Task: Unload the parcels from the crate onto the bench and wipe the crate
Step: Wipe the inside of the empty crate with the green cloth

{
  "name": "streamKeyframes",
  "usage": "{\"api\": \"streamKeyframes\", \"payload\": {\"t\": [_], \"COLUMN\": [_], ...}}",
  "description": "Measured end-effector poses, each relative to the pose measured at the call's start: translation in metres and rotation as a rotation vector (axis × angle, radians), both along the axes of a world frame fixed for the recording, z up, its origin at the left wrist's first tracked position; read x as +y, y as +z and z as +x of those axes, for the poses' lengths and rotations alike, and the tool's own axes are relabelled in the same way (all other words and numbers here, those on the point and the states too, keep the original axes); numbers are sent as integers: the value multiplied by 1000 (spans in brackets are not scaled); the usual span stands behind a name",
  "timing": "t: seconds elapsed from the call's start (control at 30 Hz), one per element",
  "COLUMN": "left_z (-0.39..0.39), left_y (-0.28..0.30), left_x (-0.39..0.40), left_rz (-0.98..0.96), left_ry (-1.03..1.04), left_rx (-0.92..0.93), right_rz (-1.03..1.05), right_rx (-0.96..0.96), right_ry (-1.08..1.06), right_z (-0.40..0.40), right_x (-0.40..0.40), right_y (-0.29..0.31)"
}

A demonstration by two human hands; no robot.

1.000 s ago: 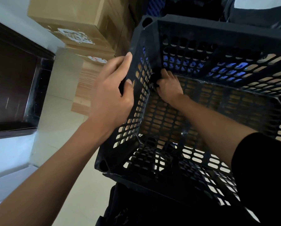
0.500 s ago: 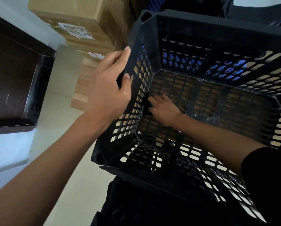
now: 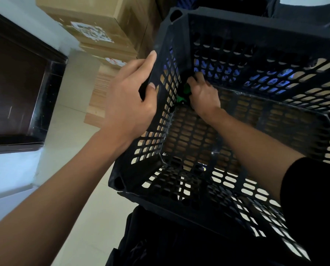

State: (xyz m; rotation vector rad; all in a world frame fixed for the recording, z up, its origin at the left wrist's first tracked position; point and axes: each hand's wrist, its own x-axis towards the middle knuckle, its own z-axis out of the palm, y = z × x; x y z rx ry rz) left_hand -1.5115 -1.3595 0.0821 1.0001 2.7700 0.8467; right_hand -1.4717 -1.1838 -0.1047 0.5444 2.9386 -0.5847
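Here the left hand [image 3: 129,96] grips the wall of the crate [image 3: 256,27] at frame centre, the right hand [image 3: 203,93] clutching a green cloth [image 3: 182,95] inside; a loosened grip could tip it.

green cloth [image 3: 183,94] mostly hidden | crate [image 3: 256,24] perhaps cut off right

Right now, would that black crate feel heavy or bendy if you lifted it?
Probably light: the black crate is mostly slotted holes and looks empty. Likely stiff too, given its thick rim, which the left hand holds in one grip. The right hand presses a green cloth inside.
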Motion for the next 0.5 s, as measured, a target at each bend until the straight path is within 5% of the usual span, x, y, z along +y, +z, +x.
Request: {"api": "streamKeyframes", "payload": {"t": [0.37,0.5], "left_z": [0,-1], "left_y": [-2,-1], "left_x": [0,0], "left_rz": [11,4], "left_ry": [2,6], "left_rx": [8,21], "right_rz": [29,29], "right_rx": [14,-35], "right_ry": [440,436], "right_z": [32,42], "right_x": [-12,-35], "right_y": [-21,-20]}}
